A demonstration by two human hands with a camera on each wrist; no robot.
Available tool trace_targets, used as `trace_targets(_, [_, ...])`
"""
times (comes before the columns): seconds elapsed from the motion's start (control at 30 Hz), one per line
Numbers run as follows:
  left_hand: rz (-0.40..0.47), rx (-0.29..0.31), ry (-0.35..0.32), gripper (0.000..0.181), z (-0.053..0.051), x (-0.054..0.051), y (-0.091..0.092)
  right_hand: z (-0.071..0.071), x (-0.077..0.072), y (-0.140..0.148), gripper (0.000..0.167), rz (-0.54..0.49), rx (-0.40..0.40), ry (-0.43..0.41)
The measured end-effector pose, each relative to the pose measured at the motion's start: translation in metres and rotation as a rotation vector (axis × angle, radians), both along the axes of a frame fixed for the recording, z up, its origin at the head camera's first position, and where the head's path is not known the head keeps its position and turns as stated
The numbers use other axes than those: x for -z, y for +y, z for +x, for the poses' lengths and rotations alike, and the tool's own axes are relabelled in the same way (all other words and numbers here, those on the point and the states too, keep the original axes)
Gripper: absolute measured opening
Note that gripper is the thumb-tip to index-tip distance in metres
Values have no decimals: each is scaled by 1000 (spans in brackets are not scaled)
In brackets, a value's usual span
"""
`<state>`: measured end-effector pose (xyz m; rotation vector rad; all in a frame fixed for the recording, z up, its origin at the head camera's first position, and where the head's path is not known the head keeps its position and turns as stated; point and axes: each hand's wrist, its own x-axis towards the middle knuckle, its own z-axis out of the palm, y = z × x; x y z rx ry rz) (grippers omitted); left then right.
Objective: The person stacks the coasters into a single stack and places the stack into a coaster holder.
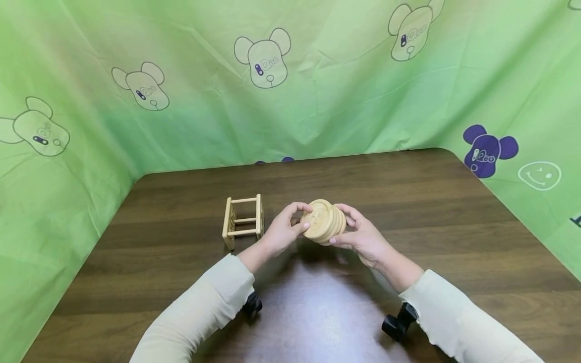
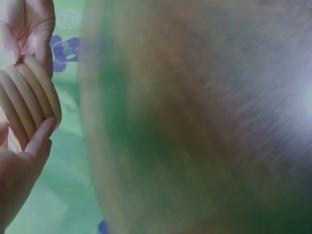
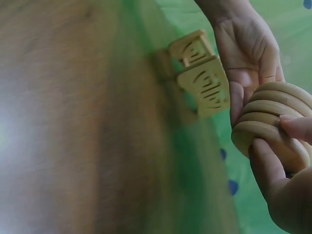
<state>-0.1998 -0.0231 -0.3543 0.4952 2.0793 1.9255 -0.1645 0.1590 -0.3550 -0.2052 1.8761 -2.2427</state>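
A stack of several round wooden coasters [image 1: 320, 221] is held up above the table between both hands, tilted so that the top coaster's carved face shows in the head view. My left hand [image 1: 281, 231] pinches the stack's left side with fingers and thumb. From the right, my right hand [image 1: 365, 239] grips the opposite side, its thumb along the lower edge. The left wrist view shows the coasters [image 2: 28, 97] edge-on, pressed together. A wooden coaster rack [image 1: 244, 219] with rods and cut-out side panels stands on the table, left of the left hand.
The dark wood-grain table [image 1: 172, 282] spreads under both arms. A green printed cloth [image 1: 317, 111] hangs behind it and at both sides. Black wrist-worn devices [image 1: 399, 321] hang below the sleeves, close to the tabletop.
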Motion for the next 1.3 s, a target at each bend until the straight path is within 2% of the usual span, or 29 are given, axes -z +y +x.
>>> trace_targets(0.3, [25, -33, 52, 31, -9, -24, -17, -12, -27, -16, 73, -8, -12, 66])
trace_targets(0.47, [44, -54, 15, 32, -14, -32, -32, -21, -34, -31, 74, -8, -15, 58])
trace_targets(0.6, [56, -47, -10, 32, -19, -33, -45, -26, -37, -43, 74, -12, -24, 48])
trace_targets(0.83, [77, -60, -8, 31, -26, -32, -71, -36, -40, -66, 76, -2, -36, 45])
trace_targets(0.97, [100, -44, -28, 29, -27, -29, -84, -41, -38, -80, 76, -2, -44, 35])
trace_targets(1.1, [144, -62, -58, 24, -28, -26, -96, -45, -36, -93, 76, -5, -50, 17])
trace_targets(1.3, [180, -49, -25, 29, -33, -28, -111, -52, -39, -109, 76, 7, -43, 62])
